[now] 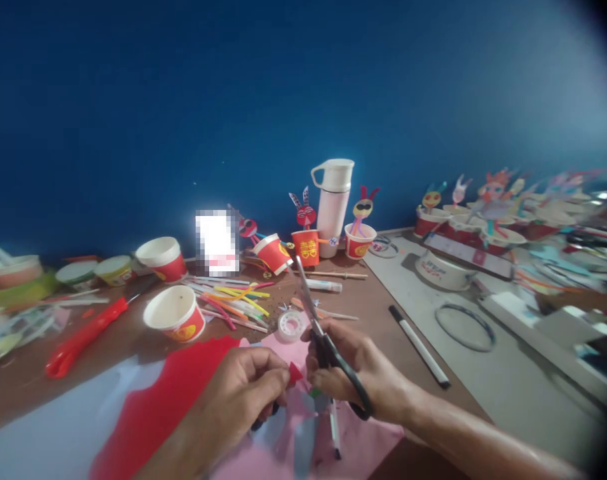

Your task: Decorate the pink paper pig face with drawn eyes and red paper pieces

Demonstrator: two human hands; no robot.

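Note:
My left hand (250,387) pinches a small piece of red paper (295,374), which sticks out past the fingertips. Close beside it, my right hand (350,363) is closed around black-handled scissors (310,303), their blades pointing up and away. Under both hands lie sheets of pink paper (368,443), with a larger red sheet (148,407) and a pale sheet (58,427) to the left. Just beyond the hands is a roll of tape (292,325). A white pen (335,430) rests on the pink paper below the scissors.
Paper cups (176,313) and a bundle of coloured strips (238,297) lie ahead. A red-handled knife (88,337) is at left. Rabbit-faced cup figures stand by a white flask (333,207) against the blue wall. At right are a black-capped marker (418,347) and more figures.

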